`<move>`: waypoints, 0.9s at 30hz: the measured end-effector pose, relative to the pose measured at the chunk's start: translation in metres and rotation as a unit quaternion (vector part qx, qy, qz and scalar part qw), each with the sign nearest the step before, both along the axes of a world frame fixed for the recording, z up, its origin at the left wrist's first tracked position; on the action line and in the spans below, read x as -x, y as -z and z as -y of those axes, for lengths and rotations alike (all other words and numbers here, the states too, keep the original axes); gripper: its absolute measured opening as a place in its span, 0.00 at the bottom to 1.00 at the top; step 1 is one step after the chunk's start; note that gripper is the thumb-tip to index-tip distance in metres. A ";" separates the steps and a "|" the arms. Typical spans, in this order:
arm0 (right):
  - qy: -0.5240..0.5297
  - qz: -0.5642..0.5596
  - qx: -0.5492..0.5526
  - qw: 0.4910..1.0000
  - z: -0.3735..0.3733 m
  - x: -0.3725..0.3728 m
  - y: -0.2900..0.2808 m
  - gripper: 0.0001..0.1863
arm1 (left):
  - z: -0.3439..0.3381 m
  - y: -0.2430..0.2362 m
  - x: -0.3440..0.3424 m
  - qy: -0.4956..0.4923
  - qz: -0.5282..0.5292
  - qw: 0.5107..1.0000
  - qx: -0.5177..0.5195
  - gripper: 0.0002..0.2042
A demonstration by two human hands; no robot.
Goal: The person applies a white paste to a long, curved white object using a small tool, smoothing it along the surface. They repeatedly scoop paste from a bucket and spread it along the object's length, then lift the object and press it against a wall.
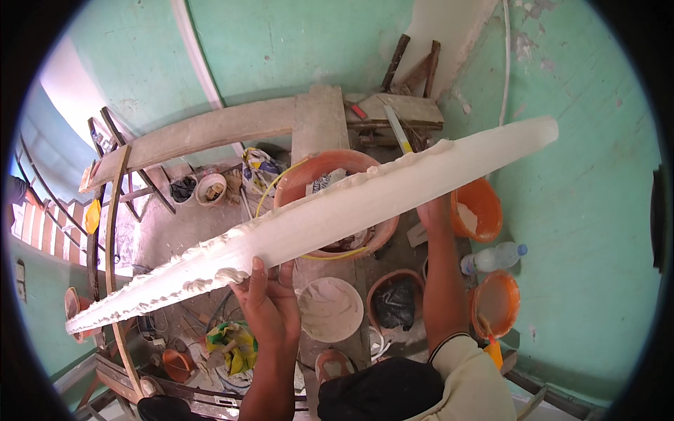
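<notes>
From my remote seat I have a long white strip [365, 200] slanting across the view, low at the left, high at the right, held up over everything below; my left grip [272, 309] is clamped on its near edge, thumb flat against the pale face, fingers going behind; the right grip [435, 214] reaches under the strip farther along, its fingertips hidden, so I cannot tell whether it is closed or merely props. The two holds stand well apart, I judge, so that so long a piece balances without sagging; creamy paste [214, 281] sits in lumpy ridges along the far edge and, left of the left grip, along the near edge too; the thumb rests where that near ridge ends, probably to spare it. Beyond the left grip and partly hidden by the strip is a large orange tub [351, 161]; just right of the left grip stands a white bucket [360, 316] of similar paste, likely put there for easy reach; right of the right grip, near the green wall [583, 231], are an orange bucket [493, 217] and a blue-capped bottle [495, 257], perhaps set aside to leave footing; beyond both grips runs a plank [210, 130], a yellow-handled blade [398, 130] near its right end.
</notes>
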State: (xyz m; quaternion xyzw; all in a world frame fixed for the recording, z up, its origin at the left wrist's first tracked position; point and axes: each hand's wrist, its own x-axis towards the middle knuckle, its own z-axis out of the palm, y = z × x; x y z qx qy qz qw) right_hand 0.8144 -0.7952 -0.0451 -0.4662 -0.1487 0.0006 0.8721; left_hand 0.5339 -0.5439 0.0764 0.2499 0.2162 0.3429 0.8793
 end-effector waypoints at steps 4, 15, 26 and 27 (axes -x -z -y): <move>-0.106 0.048 -0.034 0.993 -0.014 -0.007 -0.015 0.24 | 0.000 0.000 -0.002 0.001 0.002 1.000 0.008 0.28; 0.072 0.092 0.251 0.961 -0.033 0.025 0.004 0.25 | -0.005 0.000 0.000 0.000 0.014 1.000 0.016 0.27; 0.077 0.352 0.446 0.819 -0.089 0.046 0.022 0.27 | -0.001 -0.002 0.000 0.014 0.016 0.999 0.045 0.27; 0.040 0.316 0.451 0.834 -0.090 0.046 0.018 0.28 | -0.002 -0.002 0.001 0.016 0.013 0.999 0.044 0.27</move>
